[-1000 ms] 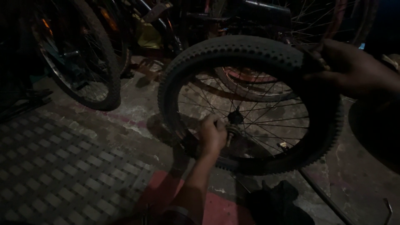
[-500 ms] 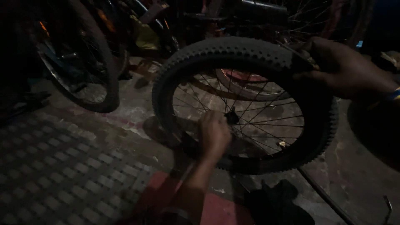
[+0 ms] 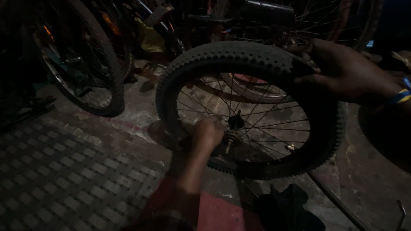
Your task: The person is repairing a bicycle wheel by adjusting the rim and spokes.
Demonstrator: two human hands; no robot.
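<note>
Dim, worn concrete floor [image 3: 128,128] is spreading under me, with a patterned mat [image 3: 55,171] nearest and a dark rag [image 3: 287,205] lying just short of my hands. I am pressing my left hand [image 3: 208,133] against the hub [image 3: 234,128] of a knobby bicycle wheel [image 3: 239,60], fingers bunched around the axle end. My right hand [image 3: 342,72] is gripping the tyre's top, fingers curled over the tread. Beyond my fingertips, parked bicycles [image 3: 85,64] are standing.
</note>
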